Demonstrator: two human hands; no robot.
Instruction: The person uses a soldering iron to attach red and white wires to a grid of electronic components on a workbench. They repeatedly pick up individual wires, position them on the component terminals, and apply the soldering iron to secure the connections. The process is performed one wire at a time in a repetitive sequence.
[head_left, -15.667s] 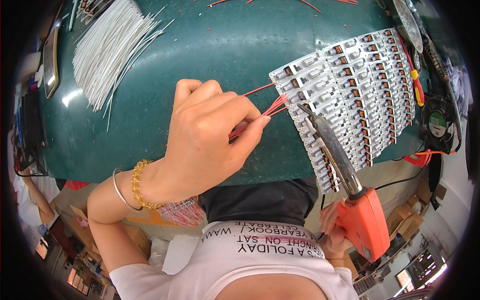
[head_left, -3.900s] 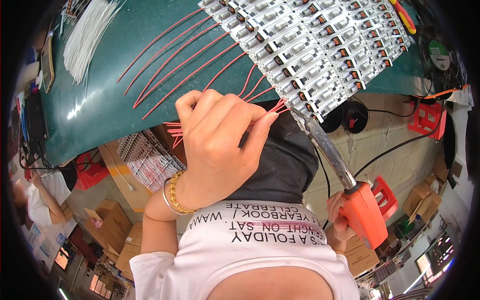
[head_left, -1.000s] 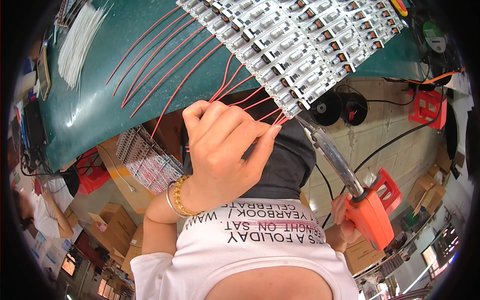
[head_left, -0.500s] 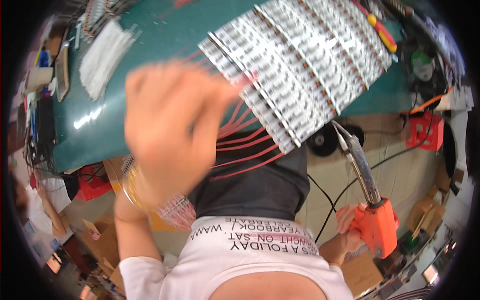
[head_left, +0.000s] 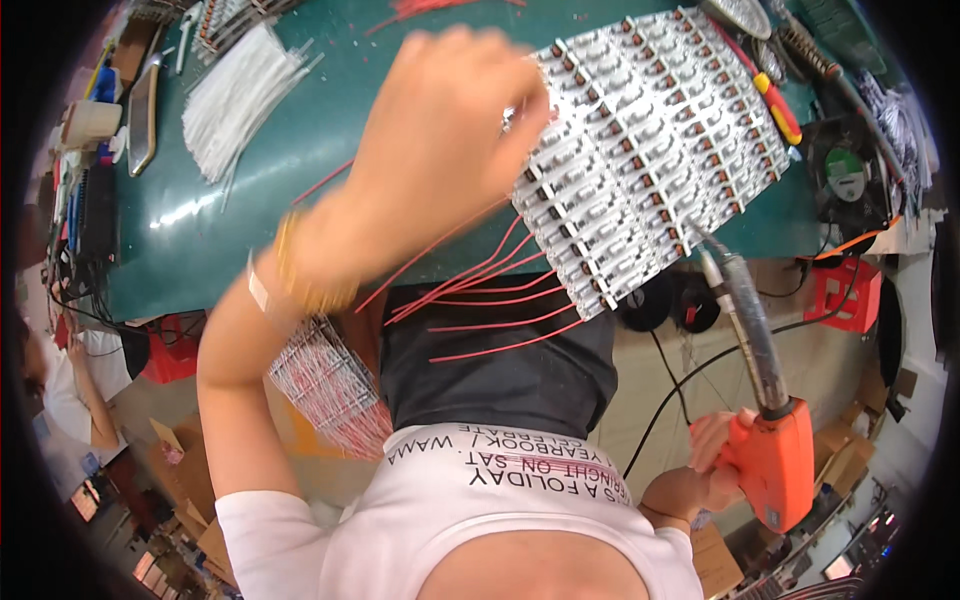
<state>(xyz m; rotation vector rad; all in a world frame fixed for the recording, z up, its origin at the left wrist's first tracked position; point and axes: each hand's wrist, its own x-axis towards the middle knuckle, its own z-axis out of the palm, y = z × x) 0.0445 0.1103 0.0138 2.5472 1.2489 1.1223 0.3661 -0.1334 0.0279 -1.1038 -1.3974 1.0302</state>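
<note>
My left hand is closed in a pinch at the left edge of a panel of small grey-white parts. A trace of red shows at its fingertips, and a red wire comes out behind the wrist; most of what the fingers hold is hidden. Several red wires trail from the panel's near left edge over my lap. In my right hand is an orange soldering gun. Its metal tip reaches up to the panel's near right edge.
The green table carries a bundle of white strips, loose red wires and a red-yellow screwdriver. A small black fan stands at the right. A wired panel hangs below my left forearm. Another person sits at the left.
My left hand has moved up and right, over the panel's left edge. My right hand has shifted slightly right with the soldering gun. More of the table's far side shows.
</note>
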